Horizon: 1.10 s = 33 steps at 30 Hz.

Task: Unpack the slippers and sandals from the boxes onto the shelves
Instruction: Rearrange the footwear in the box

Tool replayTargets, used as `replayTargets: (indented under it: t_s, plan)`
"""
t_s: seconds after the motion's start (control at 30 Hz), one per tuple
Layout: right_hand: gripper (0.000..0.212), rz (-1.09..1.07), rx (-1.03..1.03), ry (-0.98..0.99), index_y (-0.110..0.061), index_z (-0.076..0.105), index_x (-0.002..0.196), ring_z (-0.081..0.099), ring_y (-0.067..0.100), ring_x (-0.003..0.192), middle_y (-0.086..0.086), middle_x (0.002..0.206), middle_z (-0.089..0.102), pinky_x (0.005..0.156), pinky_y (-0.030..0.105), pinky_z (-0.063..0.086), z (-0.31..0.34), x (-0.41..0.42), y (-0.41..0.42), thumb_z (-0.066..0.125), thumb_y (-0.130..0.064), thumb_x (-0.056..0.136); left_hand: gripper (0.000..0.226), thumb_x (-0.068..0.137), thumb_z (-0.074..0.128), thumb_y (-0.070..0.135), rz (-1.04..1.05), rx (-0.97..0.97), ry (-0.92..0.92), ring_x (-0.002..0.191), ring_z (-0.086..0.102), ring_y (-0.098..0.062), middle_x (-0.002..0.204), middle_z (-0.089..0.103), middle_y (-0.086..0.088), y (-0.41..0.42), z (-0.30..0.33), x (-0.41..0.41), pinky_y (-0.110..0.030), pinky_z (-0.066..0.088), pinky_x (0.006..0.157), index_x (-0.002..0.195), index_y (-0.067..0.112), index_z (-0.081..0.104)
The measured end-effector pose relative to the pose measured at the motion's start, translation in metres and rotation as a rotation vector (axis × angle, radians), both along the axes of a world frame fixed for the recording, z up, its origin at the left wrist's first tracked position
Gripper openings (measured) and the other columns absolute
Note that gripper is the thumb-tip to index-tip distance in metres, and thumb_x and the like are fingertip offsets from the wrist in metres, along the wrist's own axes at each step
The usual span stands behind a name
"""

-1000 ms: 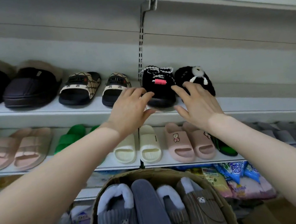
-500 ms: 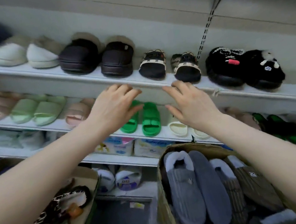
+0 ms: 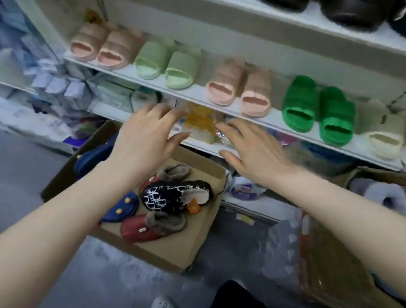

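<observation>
Centre frame: open cardboard box (image 3: 184, 246) on the floor, holding a black-and-white patterned slipper (image 3: 173, 193) lying long axis left to right, opening to the right; two maroon fur-lined slippers (image 3: 152, 226); one blue slipper (image 3: 120, 209). Middle shelf (image 3: 198, 94), upper centre: two pink pairs, one light green pair, one bright green pair (image 3: 319, 110), toes toward the shelf edge. Left hand (image 3: 145, 138) and right hand (image 3: 253, 147) spread, released, empty, above the box. Half a second ago: level with the upper shelf; view since swung down and left.
</observation>
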State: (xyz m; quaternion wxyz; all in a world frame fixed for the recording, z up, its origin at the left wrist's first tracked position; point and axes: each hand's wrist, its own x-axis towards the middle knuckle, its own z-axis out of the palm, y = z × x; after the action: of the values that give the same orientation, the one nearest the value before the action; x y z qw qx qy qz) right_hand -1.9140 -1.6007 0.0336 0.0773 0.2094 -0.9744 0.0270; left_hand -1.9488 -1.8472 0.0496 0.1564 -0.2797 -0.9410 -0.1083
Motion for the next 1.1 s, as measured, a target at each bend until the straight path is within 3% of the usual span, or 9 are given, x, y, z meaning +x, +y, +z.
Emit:
replayTargets:
  t_s: [0.13,0.3,0.47,0.6,0.77,0.9,1.0,1.1]
  plan:
    - [0.053,0.102,-0.004,-0.110,-0.011,0.047,0.141,0.058,0.037,0.107,0.016,0.130,0.053,0.078,0.044,0.052,-0.059,-0.026,-0.042,0.057,-0.034,0.094,0.045,0.091,0.047,0.043,0.121,0.102,-0.091,0.093,0.059,-0.035,0.105,0.066,-0.011,-0.044,-0.059,0.000,-0.041,0.050,0.082,0.118,0.011,0.063]
    - [0.053,0.203,0.040,-0.279,-0.014,0.045,0.143,0.056,0.034,0.109,0.013,0.133,0.050,0.083,0.044,0.052,-0.138,-0.067,-0.070,0.059,-0.027,0.093,0.040,0.089,0.050,0.037,0.215,0.103,-0.216,0.087,0.062,-0.032,0.099,0.067,-0.011,-0.071,-0.142,0.008,-0.033,0.042,0.080,0.112,0.009,0.067]
    - [0.062,0.203,0.110,-0.537,-0.022,0.035,0.148,0.049,0.032,0.123,0.007,0.145,0.038,0.088,0.045,0.052,-0.225,-0.103,-0.081,0.060,-0.018,0.092,0.040,0.084,0.070,0.027,0.353,0.068,-0.437,0.095,0.060,-0.031,0.110,0.065,-0.007,-0.083,-0.222,0.018,-0.040,0.052,0.079,0.121,0.014,0.063]
    - [0.071,0.198,0.207,-0.733,-0.022,0.028,0.152,0.044,0.033,0.126,0.010,0.145,0.037,0.097,0.042,0.045,-0.293,-0.125,-0.079,0.061,-0.015,0.091,0.045,0.083,0.069,0.025,0.423,0.054,-0.549,0.102,0.058,-0.033,0.118,0.061,-0.009,-0.089,-0.280,0.005,-0.043,0.055,0.076,0.126,0.016,0.060]
    - [0.061,0.231,0.044,-0.826,-0.019,0.047,0.143,0.049,0.031,0.120,0.008,0.132,0.055,0.094,0.045,0.047,-0.347,-0.141,-0.071,0.066,-0.007,0.086,0.048,0.084,0.068,0.023,0.449,0.011,-0.578,0.117,0.050,-0.038,0.129,0.054,-0.015,-0.102,-0.336,-0.049,-0.047,0.051,0.090,0.130,0.013,0.057]
    - [0.057,0.286,-0.131,-0.786,-0.017,0.058,0.133,0.055,0.032,0.111,0.007,0.122,0.062,0.088,0.047,0.050,-0.366,-0.144,-0.059,0.067,0.001,0.080,0.057,0.083,0.063,0.011,0.403,-0.165,-0.530,0.128,0.041,-0.043,0.141,0.044,-0.019,-0.122,-0.375,-0.112,-0.053,0.041,0.102,0.138,0.011,0.048]
    - [0.051,0.283,-0.226,-0.754,-0.017,0.063,0.128,0.061,0.032,0.105,0.005,0.119,0.066,0.087,0.046,0.053,-0.379,-0.147,-0.051,0.063,0.004,0.081,0.055,0.096,0.050,0.015,0.418,-0.302,-0.519,0.143,0.018,-0.042,0.157,0.025,-0.012,-0.128,-0.393,-0.150,-0.052,0.026,0.113,0.148,0.014,0.033]
    - [0.044,0.234,-0.291,-0.750,-0.020,0.065,0.125,0.061,0.028,0.109,-0.001,0.121,0.067,0.089,0.047,0.052,-0.383,-0.154,-0.049,0.051,-0.006,0.086,0.050,0.101,0.032,0.021,0.441,-0.529,-0.540,0.147,-0.001,-0.036,0.161,0.012,-0.003,-0.126,-0.399,-0.175,-0.047,0.014,0.118,0.150,0.020,0.024]
